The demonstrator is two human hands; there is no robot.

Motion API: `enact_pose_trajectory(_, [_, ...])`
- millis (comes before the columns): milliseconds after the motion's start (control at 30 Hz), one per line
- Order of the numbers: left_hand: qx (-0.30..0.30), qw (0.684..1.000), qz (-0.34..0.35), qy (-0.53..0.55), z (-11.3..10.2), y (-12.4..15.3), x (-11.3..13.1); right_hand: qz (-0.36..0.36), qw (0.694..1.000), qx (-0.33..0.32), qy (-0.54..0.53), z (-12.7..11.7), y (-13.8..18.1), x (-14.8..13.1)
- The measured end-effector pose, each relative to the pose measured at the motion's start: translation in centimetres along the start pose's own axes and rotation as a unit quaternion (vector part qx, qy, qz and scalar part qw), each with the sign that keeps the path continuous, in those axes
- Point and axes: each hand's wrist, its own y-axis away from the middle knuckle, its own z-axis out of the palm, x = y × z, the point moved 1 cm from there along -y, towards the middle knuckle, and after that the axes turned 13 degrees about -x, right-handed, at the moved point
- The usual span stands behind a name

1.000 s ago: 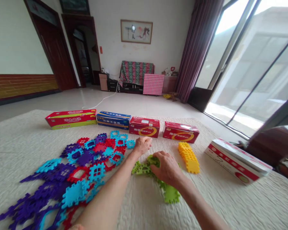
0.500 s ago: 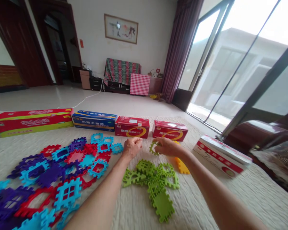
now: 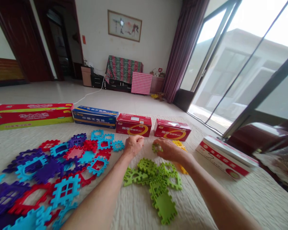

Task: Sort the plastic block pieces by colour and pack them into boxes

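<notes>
My right hand (image 3: 169, 149) is closed on a small green building tile (image 3: 156, 148) with a notched edge, which the fingers partly cover. My left hand (image 3: 133, 144) is curled into a fist to its left, apart from it; whether anything is inside is hidden. Below both hands lies a heap of green interlocking tiles (image 3: 164, 206), some solid, some with window openings. Yellow tiles (image 3: 179, 144) lie beside and partly behind my right hand and forearm.
At left spreads a pile of blue, purple and red tiles (image 3: 66, 190). Beyond stand a long red box (image 3: 31, 116), a blue box (image 3: 95, 118) and two dark red boxes (image 3: 133, 125). A white-and-red box (image 3: 227, 157) sits at right on the cream cover (image 3: 261, 195).
My right hand, still holding the green tile, has turned so that its fingers cover more of it. My left fist keeps its place near the boxes. The whole view has shifted slightly.
</notes>
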Motion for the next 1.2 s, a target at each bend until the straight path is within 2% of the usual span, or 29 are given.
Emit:
enact_pose_trajectory(133, [0.001,1.0,0.003,-0.004,0.0,-0.1,-0.1,-0.014,1.0,0.014,-0.013,-1.0,2.0,0.4])
enact_pose_trajectory(300, [0.002,1.0,0.0,-0.009,0.0,-0.3,-0.3,-0.085,0.991,-0.094,-0.048,-1.3,6.0,-0.2])
enact_pose_trajectory(400, [0.001,1.0,-0.004,-0.009,0.0,-0.3,-0.3,-0.095,0.987,-0.116,-0.053,-0.5,7.2,-0.5])
enact_pose_trajectory(567, [-0.002,1.0,0.0,-0.014,-0.1,-0.1,-0.2,-0.106,0.99,-0.058,-0.069,-0.7,6.9,-0.5])
enact_pose_trajectory(667, [-0.003,1.0,-0.001,-0.018,-0.1,0.0,-0.1,-0.105,0.989,-0.026,-0.099,-1.2,5.9,-0.4])
enact_pose_trajectory(767, [-0.003,1.0,0.002,-0.022,-0.1,0.0,-0.1,-0.104,0.985,-0.009,-0.135,-0.7,4.6,-0.2])
enact_pose_trajectory(900, [-0.004,1.0,0.009,-0.027,0.0,-0.1,-0.2,-0.06,0.997,0.028,-0.046,0.4,4.2,-0.1])
enact_pose_trajectory(1000, [-0.004,1.0,0.007,-0.029,0.0,-0.1,-0.2,-0.032,0.999,0.016,-0.014,0.8,4.8,-0.2])
enact_pose_trajectory(1100, [-0.003,0.999,0.003,-0.036,0.0,-0.1,-0.2,-0.014,1.0,-0.022,-0.01,1.1,5.2,-0.5])
enact_pose_trajectory(1200, [-0.006,0.999,0.0,-0.036,0.0,0.0,-0.1,0.005,0.999,-0.027,-0.023,1.5,5.3,-0.8])
